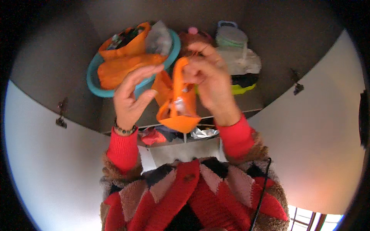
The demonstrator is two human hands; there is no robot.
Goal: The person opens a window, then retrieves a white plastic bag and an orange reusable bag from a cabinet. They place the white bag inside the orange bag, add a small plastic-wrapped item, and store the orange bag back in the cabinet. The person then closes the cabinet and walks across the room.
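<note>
My right hand (206, 78) has its fingers closed on the looped handle of a small orange bag (180, 121), which hangs upright with clear or silvery wrapping showing at its mouth. My left hand (134, 95), a beaded bracelet at its wrist, is raised beside the bag with fingers and thumb apart, holding nothing. Behind it stands a round turquoise basin (96, 91). In the basin are an orange bag with dark and green contents (122, 52), another orange bundle (124, 70) and a clear plastic bag (159, 39). The hands are slightly blurred.
At the right are a lidded container with a blue handle (231, 34), a pale plastic bag (242, 62) and a lime-green tray (241, 90) with something black. A pink-topped item (193, 31) is partly hidden. Below the dark shelf, red fabric (151, 137) and silver foil (203, 133) lie in an opening.
</note>
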